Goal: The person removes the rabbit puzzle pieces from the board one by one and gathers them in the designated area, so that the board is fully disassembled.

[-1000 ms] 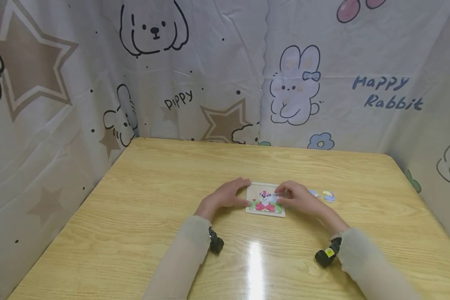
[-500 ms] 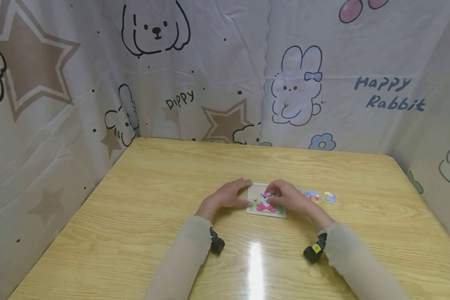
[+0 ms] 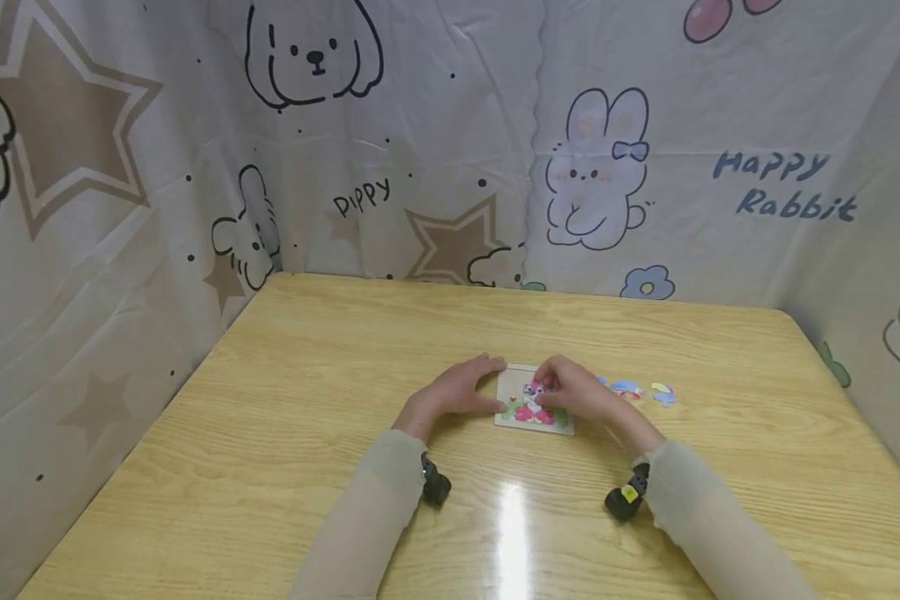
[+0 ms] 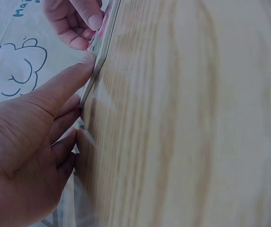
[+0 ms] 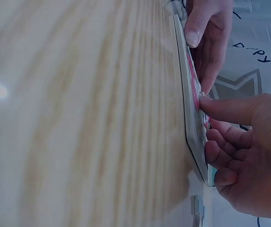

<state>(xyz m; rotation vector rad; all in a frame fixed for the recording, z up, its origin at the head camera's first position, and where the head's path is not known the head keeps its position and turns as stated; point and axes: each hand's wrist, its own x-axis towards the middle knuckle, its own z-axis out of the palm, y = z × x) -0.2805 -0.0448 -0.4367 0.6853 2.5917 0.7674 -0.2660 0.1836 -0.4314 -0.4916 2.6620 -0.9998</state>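
Observation:
A small square puzzle board [image 3: 512, 382] with a pale frame lies on the table. Its lower part shows a pink and green animal picture, while bare wood shows at the upper left. My left hand [image 3: 456, 389] holds the board's left side, thumb [image 4: 85, 66] on the edge and fingers farther up. Between thumb and forefinger, my right hand [image 3: 576, 392] pinches a puzzle piece [image 3: 531, 389] with an animal's face, down at the picture. In the right wrist view, the thumb [image 5: 213, 105] presses beside pink parts; the curled fingers hide much of the piece.
To the right of the board lie loose puzzle pieces [image 3: 626, 388], with another piece [image 3: 663, 394] a little farther right. The wooden table [image 3: 345, 350] ends at a printed curtain [image 3: 435, 125] behind and at both sides. Each wrist bears a small black camera [image 3: 437, 487].
My right hand has moved left over the board to the animal's face, uncovering more loose pieces at the right. The left hand has kept its place at the board's left side.

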